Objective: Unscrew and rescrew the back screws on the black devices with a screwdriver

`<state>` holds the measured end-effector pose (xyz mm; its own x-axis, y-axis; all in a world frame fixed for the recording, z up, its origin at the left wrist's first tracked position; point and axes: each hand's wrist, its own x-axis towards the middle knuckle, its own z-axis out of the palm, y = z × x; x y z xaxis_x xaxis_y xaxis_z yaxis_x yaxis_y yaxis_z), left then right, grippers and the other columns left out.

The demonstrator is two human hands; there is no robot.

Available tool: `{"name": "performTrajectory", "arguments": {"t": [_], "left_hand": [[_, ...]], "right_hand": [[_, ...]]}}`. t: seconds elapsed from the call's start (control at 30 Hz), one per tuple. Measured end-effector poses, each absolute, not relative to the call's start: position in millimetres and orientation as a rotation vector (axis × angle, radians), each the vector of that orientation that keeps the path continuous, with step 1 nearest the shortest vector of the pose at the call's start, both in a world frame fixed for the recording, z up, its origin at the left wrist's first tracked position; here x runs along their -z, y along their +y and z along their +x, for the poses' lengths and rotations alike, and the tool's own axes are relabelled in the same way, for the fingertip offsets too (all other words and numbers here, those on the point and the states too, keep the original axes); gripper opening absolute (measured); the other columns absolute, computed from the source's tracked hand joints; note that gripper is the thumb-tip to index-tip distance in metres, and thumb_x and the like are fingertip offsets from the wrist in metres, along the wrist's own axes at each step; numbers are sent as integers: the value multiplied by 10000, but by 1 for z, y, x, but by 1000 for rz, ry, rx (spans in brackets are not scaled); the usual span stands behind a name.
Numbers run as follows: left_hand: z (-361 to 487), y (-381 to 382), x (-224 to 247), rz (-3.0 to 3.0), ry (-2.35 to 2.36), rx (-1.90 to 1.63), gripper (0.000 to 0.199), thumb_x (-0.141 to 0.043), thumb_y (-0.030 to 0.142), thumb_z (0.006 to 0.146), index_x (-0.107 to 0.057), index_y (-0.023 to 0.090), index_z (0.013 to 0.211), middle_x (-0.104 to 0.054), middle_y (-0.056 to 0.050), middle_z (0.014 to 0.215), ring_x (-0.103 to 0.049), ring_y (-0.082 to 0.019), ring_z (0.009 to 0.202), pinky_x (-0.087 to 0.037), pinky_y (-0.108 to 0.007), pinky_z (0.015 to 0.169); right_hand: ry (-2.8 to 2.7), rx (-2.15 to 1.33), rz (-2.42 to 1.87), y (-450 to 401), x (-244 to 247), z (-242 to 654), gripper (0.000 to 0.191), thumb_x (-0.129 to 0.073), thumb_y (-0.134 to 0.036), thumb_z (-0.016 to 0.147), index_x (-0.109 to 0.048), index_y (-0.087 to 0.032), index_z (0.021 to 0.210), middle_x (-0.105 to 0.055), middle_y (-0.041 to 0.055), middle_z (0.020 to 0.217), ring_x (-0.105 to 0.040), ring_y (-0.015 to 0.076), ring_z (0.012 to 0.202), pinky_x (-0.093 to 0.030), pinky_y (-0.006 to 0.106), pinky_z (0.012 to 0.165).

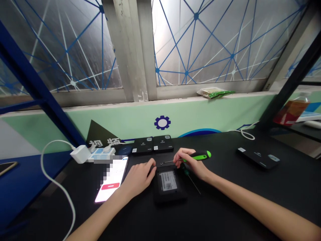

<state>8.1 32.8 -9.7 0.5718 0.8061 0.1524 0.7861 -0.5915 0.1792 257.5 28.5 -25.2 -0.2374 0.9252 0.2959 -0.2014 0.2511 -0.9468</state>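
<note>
My right hand is closed around a screwdriver with a green-and-black handle. Its thin shaft points left, the tip just above the far edge of a black box-shaped device. A label with printed codes covers the recessed middle of that device. At the device's left edge, my left hand rests palm down, thumb and forefinger apart near the corner; its other fingers are partly hidden. A second screwdriver lies on the table right of the device, its dark green handle partly under my right hand.
Left of my left hand lies a lit phone. Behind it are a power strip with a white charger and cable. Two black boxes stand by the wall; another black box lies right. Shelf posts frame both sides.
</note>
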Motion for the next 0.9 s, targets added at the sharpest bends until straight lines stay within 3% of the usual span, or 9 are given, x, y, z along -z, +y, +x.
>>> {"name": "performTrajectory", "arguments": {"t": [0.1, 0.2, 0.53, 0.73, 0.9], "left_hand": [[7, 32, 12, 2700, 1344, -380, 300, -347, 332, 1038, -529, 249, 1262, -682, -16, 798, -663, -226, 707, -407, -283, 616], [7, 31, 15, 2716, 1292, -397, 362, -354, 335, 1036, -532, 276, 1346, -696, -15, 780, -667, -215, 689, -439, -289, 632], [8, 32, 15, 2682, 1155, -419, 357, -349, 272, 1039, -613, 281, 1279, -738, -33, 1034, -700, -232, 884, -479, -306, 748], [7, 31, 14, 2684, 1144, -415, 381, -359, 265, 1042, -543, 311, 1372, -738, -19, 1061, -702, -229, 862, -484, -297, 726], [8, 30, 11, 2650, 1128, -408, 381, -349, 265, 1041, -584, 303, 1337, -736, -27, 1084, -701, -230, 909, -491, -300, 764]], "right_hand": [[-1383, -1279, -737, 26, 26, 256, 337, -606, -422, 914, -679, -147, 735, -683, 59, 759, -614, 158, 622, -496, 288, 615], [-1395, -1276, -734, 23, 24, 255, 325, -605, -404, 917, -678, -149, 729, -683, 58, 763, -610, 156, 622, -491, 285, 613], [-1426, -1232, -738, 21, 19, 252, 422, -557, -442, 938, -662, -162, 639, -665, 55, 709, -586, 163, 593, -472, 295, 592], [-1442, -1203, -752, 20, 17, 251, 439, -534, -427, 950, -656, -170, 617, -663, 56, 703, -574, 169, 592, -458, 309, 607], [-1443, -1197, -758, 20, 18, 251, 446, -541, -445, 935, -639, -176, 593, -662, 57, 693, -569, 173, 589, -462, 313, 605]]}}
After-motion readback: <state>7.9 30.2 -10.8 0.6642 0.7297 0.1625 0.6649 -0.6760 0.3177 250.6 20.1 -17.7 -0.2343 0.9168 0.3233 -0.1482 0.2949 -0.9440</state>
